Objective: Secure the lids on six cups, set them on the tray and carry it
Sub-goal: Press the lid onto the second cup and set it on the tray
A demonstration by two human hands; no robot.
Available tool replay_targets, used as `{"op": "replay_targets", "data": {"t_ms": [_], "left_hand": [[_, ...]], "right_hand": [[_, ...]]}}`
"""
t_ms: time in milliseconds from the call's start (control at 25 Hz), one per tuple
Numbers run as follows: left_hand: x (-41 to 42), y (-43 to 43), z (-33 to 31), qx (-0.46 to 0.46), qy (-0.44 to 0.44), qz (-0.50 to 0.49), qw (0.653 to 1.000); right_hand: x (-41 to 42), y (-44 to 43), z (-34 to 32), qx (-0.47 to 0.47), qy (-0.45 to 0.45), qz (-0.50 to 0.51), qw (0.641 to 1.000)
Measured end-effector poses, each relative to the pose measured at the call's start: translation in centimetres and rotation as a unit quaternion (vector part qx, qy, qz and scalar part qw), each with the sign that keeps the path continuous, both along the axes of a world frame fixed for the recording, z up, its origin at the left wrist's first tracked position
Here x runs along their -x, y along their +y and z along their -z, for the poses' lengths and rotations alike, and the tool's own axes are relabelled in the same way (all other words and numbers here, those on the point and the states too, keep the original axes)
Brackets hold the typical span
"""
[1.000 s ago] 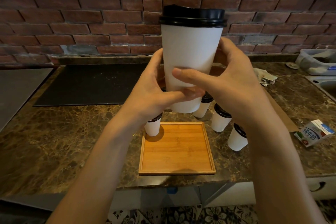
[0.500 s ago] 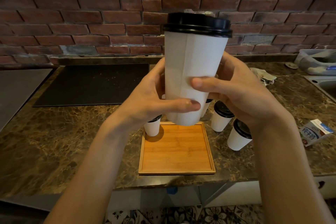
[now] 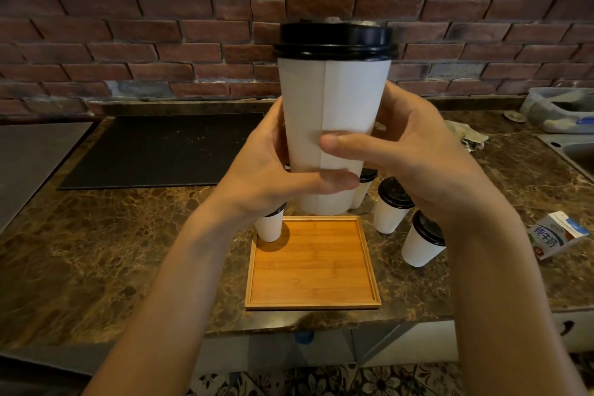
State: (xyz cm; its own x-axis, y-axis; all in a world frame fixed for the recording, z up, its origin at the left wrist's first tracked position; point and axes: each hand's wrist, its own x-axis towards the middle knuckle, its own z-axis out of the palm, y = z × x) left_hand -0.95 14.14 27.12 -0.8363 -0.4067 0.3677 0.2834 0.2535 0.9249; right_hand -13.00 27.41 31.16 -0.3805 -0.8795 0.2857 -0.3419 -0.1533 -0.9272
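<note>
Over the tray, up near the camera: left hand [image 3: 266, 177] and right hand [image 3: 414, 164] both clamped low round a tall white paper cup [image 3: 331, 106], upright, thumbs across the front, one above the other. Leaves the black plastic lid [image 3: 334, 42] free, probably for checking the seat before set-down; looks level all round.

Below, square bamboo tray [image 3: 311, 267], with a small lidded white cup [image 3: 269, 228] seemingly on its far-left corner. Off the tray to the right, second small cup [image 3: 390, 212] and third small cup [image 3: 421, 244]; fourth small cup [image 3: 363, 186] partly hidden behind the held one. All yet to go on.

Underneath, brown marbled stone counter [image 3: 96, 251]. Black mat [image 3: 160, 151] far left, milk carton [image 3: 556, 235] and sink edge [image 3: 575, 151] right, red brick wall [image 3: 128, 42] behind.
</note>
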Motion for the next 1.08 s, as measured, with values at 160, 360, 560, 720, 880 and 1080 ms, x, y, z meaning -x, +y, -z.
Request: {"op": "replay_targets", "data": {"t_ms": [160, 360, 560, 720, 880, 1080], "left_hand": [[0.3, 0.3, 0.1, 0.010, 0.012, -0.054, 0.998], [0.8, 0.9, 0.2, 0.024, 0.024, -0.098, 0.995], [0.8, 0.9, 0.4, 0.009, 0.014, -0.098, 0.995], [0.7, 0.4, 0.4, 0.021, -0.009, -0.077, 0.997], [0.4, -0.1, 0.3, 0.021, -0.020, -0.047, 0.998], [-0.2, -0.3, 0.0, 0.005, -0.021, -0.002, 1.000]], "right_hand": [[-0.7, -0.4, -0.1, -0.006, 0.039, 0.066, 0.997], [-1.7, -1.2, 0.4, -0.010, 0.064, 0.137, 0.988], [-2.2, -1.7, 1.0, -0.010, 0.089, 0.179, 0.980], [-1.8, -1.4, 0.7, -0.005, 0.077, 0.166, 0.983], [-1.5, -1.0, 0.4, -0.003, 0.064, 0.128, 0.990], [-0.8, -0.6, 0.3, 0.012, 0.007, 0.057, 0.998]]}}
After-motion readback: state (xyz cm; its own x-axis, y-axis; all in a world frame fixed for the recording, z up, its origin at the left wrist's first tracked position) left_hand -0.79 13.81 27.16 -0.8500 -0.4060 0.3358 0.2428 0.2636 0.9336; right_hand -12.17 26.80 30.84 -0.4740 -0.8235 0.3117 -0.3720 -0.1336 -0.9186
